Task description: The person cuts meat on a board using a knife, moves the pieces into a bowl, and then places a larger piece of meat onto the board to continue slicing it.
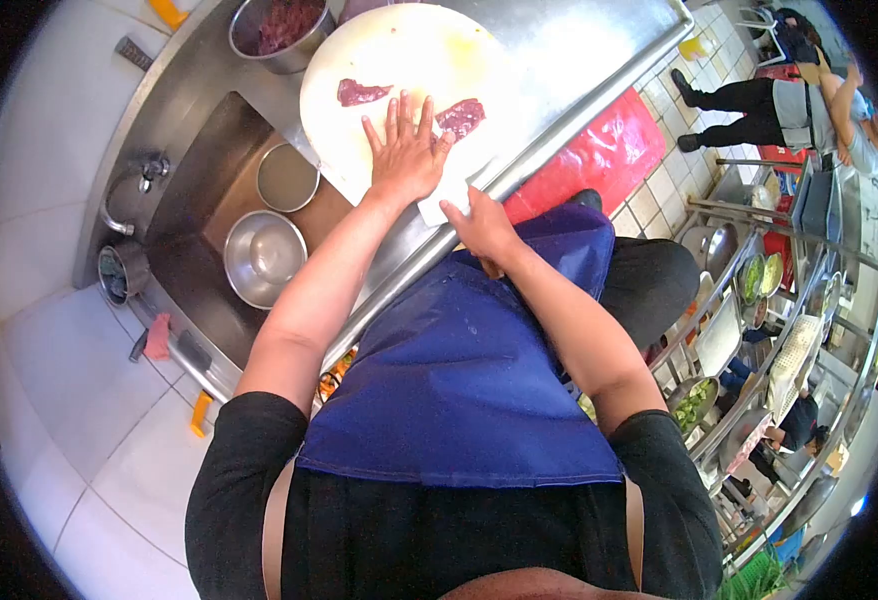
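Note:
A round white cutting board (pixel 349 50) lies on the steel counter and bears two dark red pieces of meat. One piece (pixel 363 93) is just beyond the fingertips of my left hand (pixel 405 150), which lies flat on the board with its fingers spread. The other piece (pixel 462 117) is right of those fingers. My right hand (pixel 483 232) is closed at the board's near edge around a handle, mostly hidden under the fingers. A broad pale blade (pixel 445 203) extends from it towards my left hand, its outline washed out by glare.
A steel pot (pixel 271 62) of red meat stands behind the board. The sink (pixel 187 165) at left holds two metal bowls, one of them shiny (pixel 265 258). A red surface (pixel 599 155) is beyond the counter edge. People and metal racks (pixel 759 300) are at right.

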